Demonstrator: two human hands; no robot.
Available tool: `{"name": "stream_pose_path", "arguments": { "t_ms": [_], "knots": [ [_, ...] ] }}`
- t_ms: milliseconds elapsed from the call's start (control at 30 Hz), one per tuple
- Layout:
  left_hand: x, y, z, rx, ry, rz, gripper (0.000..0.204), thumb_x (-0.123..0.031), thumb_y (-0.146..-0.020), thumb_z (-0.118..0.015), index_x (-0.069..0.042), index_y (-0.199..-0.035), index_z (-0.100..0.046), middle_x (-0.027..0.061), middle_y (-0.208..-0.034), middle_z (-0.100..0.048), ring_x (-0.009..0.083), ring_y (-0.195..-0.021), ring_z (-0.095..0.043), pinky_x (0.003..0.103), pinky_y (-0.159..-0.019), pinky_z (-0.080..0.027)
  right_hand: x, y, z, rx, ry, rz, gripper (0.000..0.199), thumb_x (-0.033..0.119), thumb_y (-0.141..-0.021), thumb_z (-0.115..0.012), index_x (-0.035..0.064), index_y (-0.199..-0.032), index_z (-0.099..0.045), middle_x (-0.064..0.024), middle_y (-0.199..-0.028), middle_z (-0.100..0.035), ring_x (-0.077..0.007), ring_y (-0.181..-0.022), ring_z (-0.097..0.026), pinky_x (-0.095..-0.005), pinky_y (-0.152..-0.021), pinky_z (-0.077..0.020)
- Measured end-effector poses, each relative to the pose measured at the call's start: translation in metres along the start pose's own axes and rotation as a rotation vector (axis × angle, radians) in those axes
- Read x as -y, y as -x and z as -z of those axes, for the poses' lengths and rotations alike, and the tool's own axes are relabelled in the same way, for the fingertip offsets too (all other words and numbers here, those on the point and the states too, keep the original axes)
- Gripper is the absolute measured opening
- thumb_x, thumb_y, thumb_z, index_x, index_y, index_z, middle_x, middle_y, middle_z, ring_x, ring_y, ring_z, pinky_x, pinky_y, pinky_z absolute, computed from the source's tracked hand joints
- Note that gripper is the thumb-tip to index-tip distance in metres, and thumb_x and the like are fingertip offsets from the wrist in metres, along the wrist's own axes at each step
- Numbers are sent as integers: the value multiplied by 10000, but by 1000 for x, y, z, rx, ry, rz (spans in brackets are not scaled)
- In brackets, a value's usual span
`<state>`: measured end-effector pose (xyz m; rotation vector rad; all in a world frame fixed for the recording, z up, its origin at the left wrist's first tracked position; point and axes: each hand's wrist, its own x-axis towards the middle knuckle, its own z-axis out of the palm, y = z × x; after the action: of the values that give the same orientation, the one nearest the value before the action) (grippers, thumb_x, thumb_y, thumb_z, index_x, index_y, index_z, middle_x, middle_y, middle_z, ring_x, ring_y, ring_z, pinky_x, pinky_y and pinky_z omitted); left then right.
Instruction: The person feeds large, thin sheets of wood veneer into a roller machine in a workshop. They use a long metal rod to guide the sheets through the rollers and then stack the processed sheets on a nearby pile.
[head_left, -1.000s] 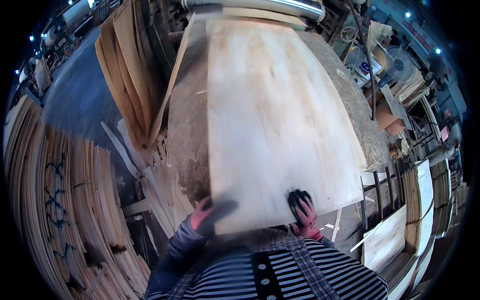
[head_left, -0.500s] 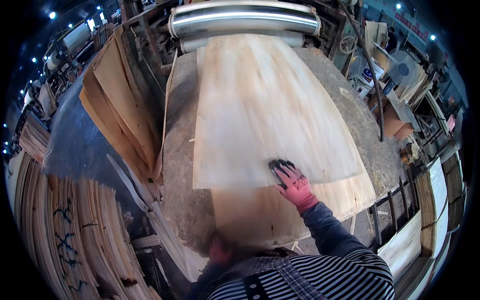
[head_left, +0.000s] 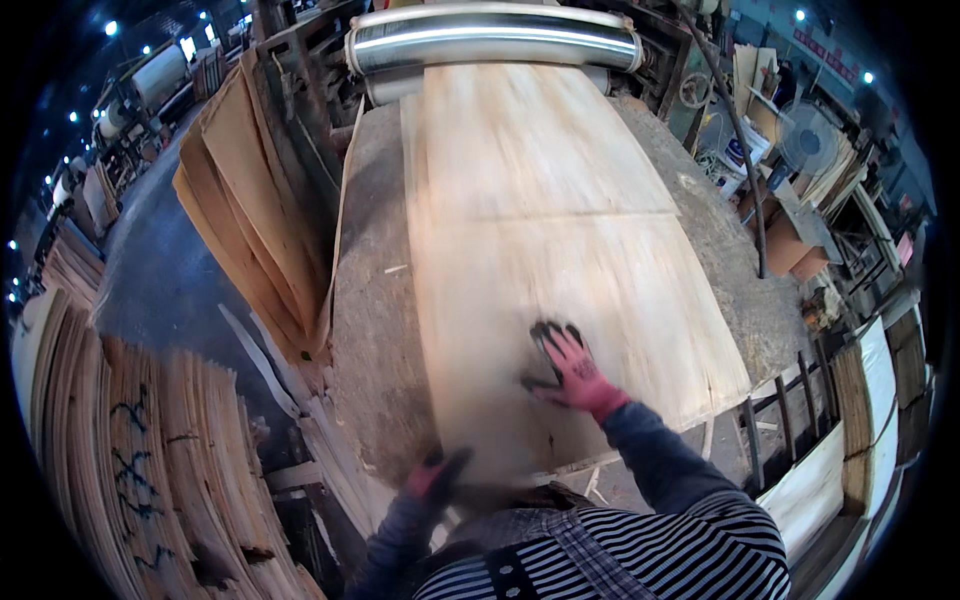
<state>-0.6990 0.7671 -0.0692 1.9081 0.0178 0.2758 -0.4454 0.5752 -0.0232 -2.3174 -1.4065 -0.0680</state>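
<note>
A pale wood veneer sheet (head_left: 540,140) runs up to a shiny metal roller (head_left: 500,48) at the far end. Its near edge crosses the top of another veneer sheet (head_left: 620,290) that lies closer to me. My right hand (head_left: 572,372), in a pink glove with black fingertips, rests on this nearer sheet with its fingers spread. At the sheet's near left corner is my left hand (head_left: 435,475), gloved alike and smeared by motion. Whether its fingers grip the edge does not show.
Brown sheets (head_left: 250,210) lean upright left of the worn table (head_left: 375,270). Stacked veneer (head_left: 170,460) stands at lower left. A dark bent bar (head_left: 745,150) rises along the table's right side, near a fan (head_left: 808,138) and a cardboard box (head_left: 785,245). More stacked sheets (head_left: 860,420) stand at lower right.
The upper veneer sheet has slid away toward the roller, baring much more of the sheet beneath. My right hand has shifted slightly left; my left hand has come up a little at the near corner.
</note>
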Motion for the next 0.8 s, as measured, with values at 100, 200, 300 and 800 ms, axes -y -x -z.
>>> {"name": "stream_pose_path", "arguments": {
  "t_ms": [100, 200, 300, 800],
  "knots": [
    [-34, -31, -10, 156, 172, -1, 369, -71, -754, -564, -14, -1111, -490, 123, -1115, -490, 224, -1016, -486, 318, -870, -378, 24, 96, 5, 149, -122, -55, 834, 403, -642, -636, -29, -1253, -266, -236, -1288, -265, -383, -1201, -242, -463, -999, -171],
    [-95, -57, -33, 283, 207, -105, 446, -182, -786, -567, -25, -1174, -416, 170, -970, -554, 286, -912, -535, 346, -808, -427, 41, 198, 7, 52, -202, -238, 833, 325, -628, -656, -33, -1260, -247, -237, -1303, -245, -388, -1217, -213, -454, -1002, -165],
    [-156, -28, -60, 406, 764, 455, 476, -280, -776, -593, -2, -1130, -439, 175, -927, -585, 239, -837, -578, 319, -775, -450, 78, 208, 38, -198, -121, -231, 676, 182, -709, -568, -10, -1270, -243, -213, -1286, -305, -363, -1199, -280, -428, -991, -217],
    [112, 82, -61, -156, -434, 344, 650, -352, -717, -582, -18, -1226, -355, 214, -1249, -340, 347, -1155, -313, 404, -932, -305, 132, 148, 43, -58, 13, -232, 579, 108, -510, -609, 58, -1078, -509, -196, -1096, -485, -390, -1019, -446, -447, -888, -365]
  ]
}}
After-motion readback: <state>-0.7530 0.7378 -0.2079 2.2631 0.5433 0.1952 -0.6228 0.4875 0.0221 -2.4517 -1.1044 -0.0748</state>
